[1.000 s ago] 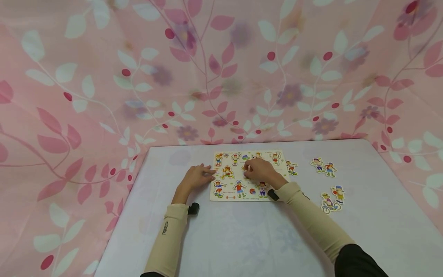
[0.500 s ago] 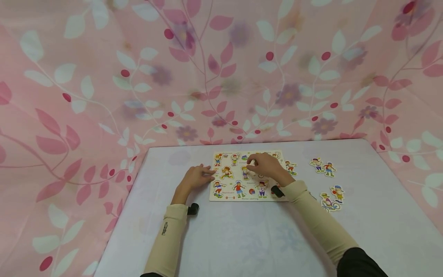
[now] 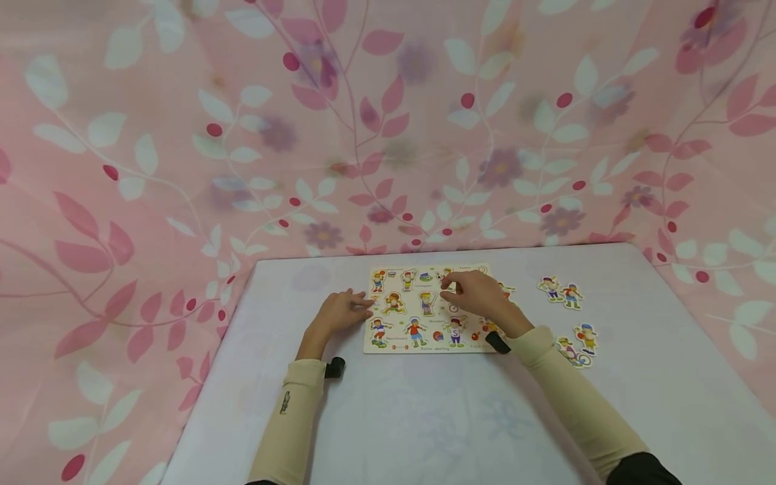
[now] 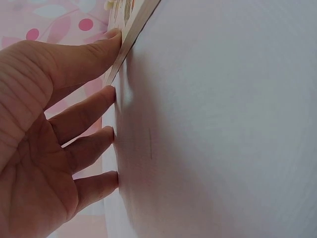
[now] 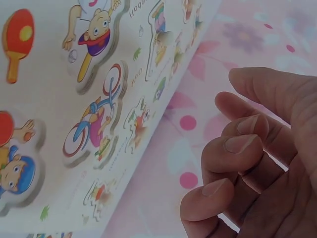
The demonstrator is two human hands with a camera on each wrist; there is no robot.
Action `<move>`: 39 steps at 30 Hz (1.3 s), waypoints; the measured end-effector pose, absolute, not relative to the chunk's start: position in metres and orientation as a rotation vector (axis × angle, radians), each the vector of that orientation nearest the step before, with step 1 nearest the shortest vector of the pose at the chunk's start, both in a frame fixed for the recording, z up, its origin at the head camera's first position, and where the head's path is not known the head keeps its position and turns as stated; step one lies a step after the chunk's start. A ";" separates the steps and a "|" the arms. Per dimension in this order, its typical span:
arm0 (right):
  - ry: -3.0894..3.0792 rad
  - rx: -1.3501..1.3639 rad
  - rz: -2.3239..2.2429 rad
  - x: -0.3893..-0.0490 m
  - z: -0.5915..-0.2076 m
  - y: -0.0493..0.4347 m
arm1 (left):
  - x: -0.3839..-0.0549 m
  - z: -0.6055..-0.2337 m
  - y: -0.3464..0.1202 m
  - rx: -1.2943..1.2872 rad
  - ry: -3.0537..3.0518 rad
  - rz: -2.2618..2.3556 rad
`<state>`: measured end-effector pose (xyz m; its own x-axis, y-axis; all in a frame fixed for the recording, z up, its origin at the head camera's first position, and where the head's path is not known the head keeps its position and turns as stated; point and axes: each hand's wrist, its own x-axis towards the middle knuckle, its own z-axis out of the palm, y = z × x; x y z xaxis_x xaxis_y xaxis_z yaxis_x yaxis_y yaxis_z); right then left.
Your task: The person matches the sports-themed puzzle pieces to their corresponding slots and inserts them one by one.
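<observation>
A wooden puzzle board (image 3: 399, 325) with cartoon sports figures lies on the white-covered table. My left hand (image 3: 336, 315) rests at its left edge; in the left wrist view the thumb (image 4: 91, 57) touches the board's side and the other fingertips rest on the cloth. Over the right half of the board hovers my right hand (image 3: 481, 294), fingers loosely bent and holding nothing. In the right wrist view, a batter piece (image 5: 96, 34) and a cyclist figure (image 5: 91, 124) show on the board. The right hand hides part of the upper right figures.
Right of the board lie two loose figure pieces (image 3: 550, 288) side by side. Nearer me are a ball player piece (image 3: 586, 338) and a cyclist piece (image 3: 568, 350), the latter partly behind my right sleeve. Another piece (image 3: 506, 291) sits by the board's right edge. A flowered pink curtain (image 3: 376, 135) hangs behind.
My right hand has lifted off the middle of the board and drawn to the right, uncovering a figure in the middle row. The left hand keeps its place.
</observation>
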<state>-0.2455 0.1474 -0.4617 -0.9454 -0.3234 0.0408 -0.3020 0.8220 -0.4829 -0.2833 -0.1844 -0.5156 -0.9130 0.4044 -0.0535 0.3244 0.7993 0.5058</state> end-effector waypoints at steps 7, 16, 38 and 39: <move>2.987 -0.499 -0.796 -0.230 -0.453 0.164 | -0.284 -0.517 -0.185 0.570 2.819 0.767; 3.042 -0.436 -0.782 -0.219 -0.449 0.194 | -0.283 -0.514 -0.185 0.551 2.815 0.781; 2.975 -0.344 -0.661 -0.175 -0.461 0.283 | -0.282 -0.514 -0.184 0.577 2.826 0.752; 2.973 -0.339 -0.654 -0.173 -0.462 0.286 | -0.282 -0.514 -0.184 0.580 2.823 0.755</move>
